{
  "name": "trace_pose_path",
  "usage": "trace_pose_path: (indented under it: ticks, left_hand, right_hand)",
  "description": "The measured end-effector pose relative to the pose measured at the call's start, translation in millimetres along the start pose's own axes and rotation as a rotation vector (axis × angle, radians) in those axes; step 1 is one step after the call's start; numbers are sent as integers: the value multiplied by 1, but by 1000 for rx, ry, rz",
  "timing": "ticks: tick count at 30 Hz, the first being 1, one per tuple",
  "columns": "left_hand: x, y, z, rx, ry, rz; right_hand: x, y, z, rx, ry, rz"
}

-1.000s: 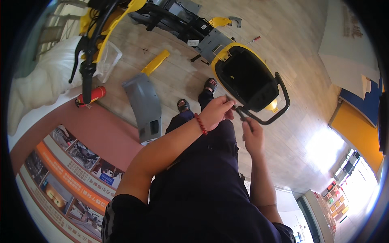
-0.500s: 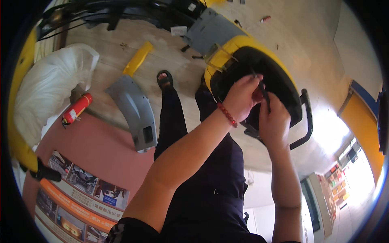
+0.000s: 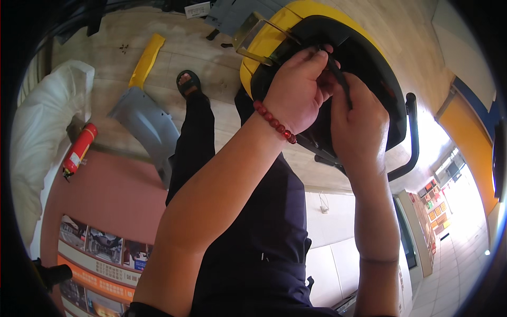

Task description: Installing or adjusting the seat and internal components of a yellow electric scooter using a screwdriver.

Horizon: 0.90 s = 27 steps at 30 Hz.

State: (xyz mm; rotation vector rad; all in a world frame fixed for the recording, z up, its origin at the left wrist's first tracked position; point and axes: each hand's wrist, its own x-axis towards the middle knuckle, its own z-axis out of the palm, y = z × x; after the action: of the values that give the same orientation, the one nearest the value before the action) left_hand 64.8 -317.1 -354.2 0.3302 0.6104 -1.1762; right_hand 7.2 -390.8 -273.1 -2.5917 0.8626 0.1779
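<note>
Both hands meet over a yellow-rimmed black shell (image 3: 380, 87) that looks like part of a scooter. My left hand (image 3: 298, 87), a red bead bracelet (image 3: 274, 122) at its wrist, pinches the upper end of a narrow, dark, flexible-looking strip (image 3: 339, 76). Beside it, my right hand (image 3: 362, 124) is closed on the strip's lower end. What the strip joins is hidden behind my fingers. A frame-like bracket (image 3: 257, 57) stands out from the yellow rim left of my left hand. A black tubular bar (image 3: 413, 132) curves along the shell's right side.
On the floor at left lies a grey panel (image 3: 148, 119) with a yellow piece (image 3: 145, 62) at its top. A red fire extinguisher (image 3: 81, 145) stands near a white-covered bundle (image 3: 50, 121). My sandalled foot (image 3: 188, 83) is left of the shell.
The view has shifted, so the shell and both hands appear higher and larger. Both hands keep hold of the dark strip.
</note>
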Motion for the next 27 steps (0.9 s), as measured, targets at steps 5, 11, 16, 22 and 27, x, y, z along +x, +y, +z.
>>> trace_pose_path:
  ticks: [5, 11, 16, 22, 27]
  left_hand:
    - [5, 1, 1, -14, -15, -15]
    - [5, 0, 2, -27, 27, 21]
    - [4, 0, 0, -11, 20, 14]
    - [4, 0, -3, 0, -21, 20]
    - [5, 1, 2, 7, -9, 24]
  right_hand:
    - [4, 2, 0, -34, 13, -38]
    - [5, 5, 1, -39, 3, -48]
    - [3, 4, 2, -40, -3, -49]
    - [2, 5, 3, -57, 6, -66]
    - [10, -4, -4, -23, -49, 9]
